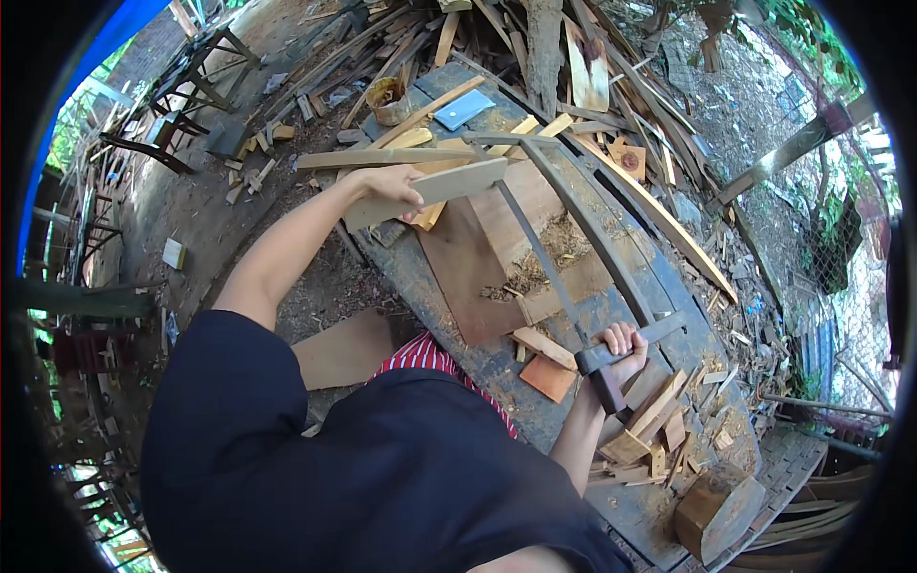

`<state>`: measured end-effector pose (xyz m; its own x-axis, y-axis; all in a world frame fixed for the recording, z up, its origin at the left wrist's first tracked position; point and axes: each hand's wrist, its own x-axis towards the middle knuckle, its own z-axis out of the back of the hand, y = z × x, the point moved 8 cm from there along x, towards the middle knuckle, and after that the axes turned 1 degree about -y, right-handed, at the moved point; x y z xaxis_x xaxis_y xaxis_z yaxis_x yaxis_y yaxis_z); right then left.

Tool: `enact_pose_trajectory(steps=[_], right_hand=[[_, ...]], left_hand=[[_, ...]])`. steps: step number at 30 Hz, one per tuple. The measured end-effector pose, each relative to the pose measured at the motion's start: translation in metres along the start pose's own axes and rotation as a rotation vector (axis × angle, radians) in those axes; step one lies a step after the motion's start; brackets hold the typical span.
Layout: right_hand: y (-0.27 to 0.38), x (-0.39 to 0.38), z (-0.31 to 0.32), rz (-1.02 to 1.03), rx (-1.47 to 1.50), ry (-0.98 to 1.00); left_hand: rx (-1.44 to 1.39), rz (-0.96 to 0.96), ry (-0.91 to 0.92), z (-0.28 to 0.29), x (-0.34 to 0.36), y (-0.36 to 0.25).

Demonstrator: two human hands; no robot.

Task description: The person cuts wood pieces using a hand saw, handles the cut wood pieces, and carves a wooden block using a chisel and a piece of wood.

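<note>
My left hand (392,187) grips a pale flat board (449,183), held over the workbench with its far end against the blade (540,253) of a large frame saw. The saw's wooden frame (583,210) runs from the board down to my right hand (621,346), which is closed around its lower end by a dark handle piece. Under them lie brown plywood sheets (463,286) with wood shavings (549,253) on top. A short offcut (540,344) and an orange square piece (546,380) lie left of my right hand.
The worn bench (444,95) carries a blue flat object (463,109), a stained bucket (389,100), offcuts (659,411) and a wooden block (716,511). Scrap wood piles (497,38) lie beyond. Dark wooden stools (181,105) stand at left, a wire fence (821,220) at right.
</note>
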<state>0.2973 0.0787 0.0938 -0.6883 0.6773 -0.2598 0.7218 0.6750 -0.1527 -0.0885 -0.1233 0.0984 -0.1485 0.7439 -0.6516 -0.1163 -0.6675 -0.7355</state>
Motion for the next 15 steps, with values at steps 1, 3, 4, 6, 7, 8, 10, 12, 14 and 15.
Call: enact_pose_trajectory(steps=[1, 3, 4, 6, 7, 8, 10, 12, 14, 15], right_hand=[[0.001, -0.001, 0.002, -0.004, 0.046, 0.004], [0.004, 0.0, 0.001, 0.009, 0.047, 0.03], [0.006, 0.0, 0.002, 0.028, 0.003, 0.019], [0.008, 0.001, 0.007, 0.056, -0.148, 0.017], [0.007, 0.002, 0.008, 0.055, -0.14, 0.016], [0.008, 0.001, 0.008, 0.059, -0.106, 0.002], [0.015, -0.001, 0.013, 0.057, -0.047, 0.003], [0.024, -0.002, 0.024, 0.045, -0.081, 0.01], [0.023, -0.002, 0.027, 0.01, -0.1, 0.042], [0.022, -0.002, 0.029, 0.017, -0.072, 0.018]], left_hand=[[0.007, 0.004, 0.005, -0.004, -0.001, 0.005], [-0.069, -0.124, -0.047, -0.024, -0.006, 0.01], [-0.13, -0.002, -0.167, -0.054, -0.008, 0.02], [-0.528, -0.039, -0.34, -0.125, -0.004, 0.031], [-0.713, -0.052, -0.431, -0.148, 0.002, 0.025], [-0.74, -0.054, -0.454, -0.158, 0.012, 0.014], [-0.724, -0.004, -0.502, -0.164, 0.007, -0.003], [-0.227, -0.019, -0.343, -0.116, -0.011, 0.011], [0.104, -0.064, -0.211, -0.057, -0.029, 0.031], [0.198, -0.042, -0.183, -0.051, -0.037, 0.01]])
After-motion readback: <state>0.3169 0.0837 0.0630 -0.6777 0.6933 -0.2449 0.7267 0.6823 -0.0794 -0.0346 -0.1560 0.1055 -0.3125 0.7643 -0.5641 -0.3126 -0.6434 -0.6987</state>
